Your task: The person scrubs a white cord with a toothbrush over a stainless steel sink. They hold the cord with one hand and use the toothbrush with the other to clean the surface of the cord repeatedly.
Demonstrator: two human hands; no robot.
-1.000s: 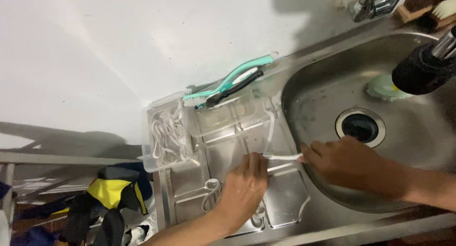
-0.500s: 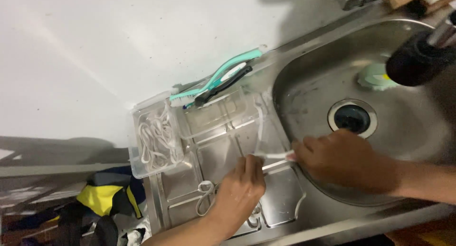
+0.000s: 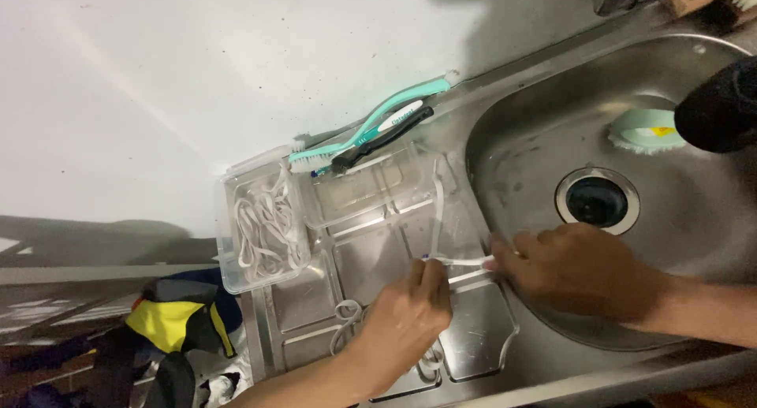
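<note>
Steel drainboard [image 3: 481,337] beside sink basin [image 3: 544,148], white wall [image 3: 158,85] behind.

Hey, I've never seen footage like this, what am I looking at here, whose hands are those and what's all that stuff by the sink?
This is one picture from a camera worn on a person's head, looking down at that person's own two bare hands. There is no machine.

The hands work over a stainless steel sink and its ribbed draining board. The left hand and the right hand each pinch one end of a thin white strip, stretched between them over the draining board.

A clear plastic container at the board's left edge holds a pile of similar white strips. Two toothbrushes, one teal and one black, lie across a second clear tray. More white loops lie on the board near the left hand. In the basin there is a drain and a pale green round object, too unclear to name.
</note>
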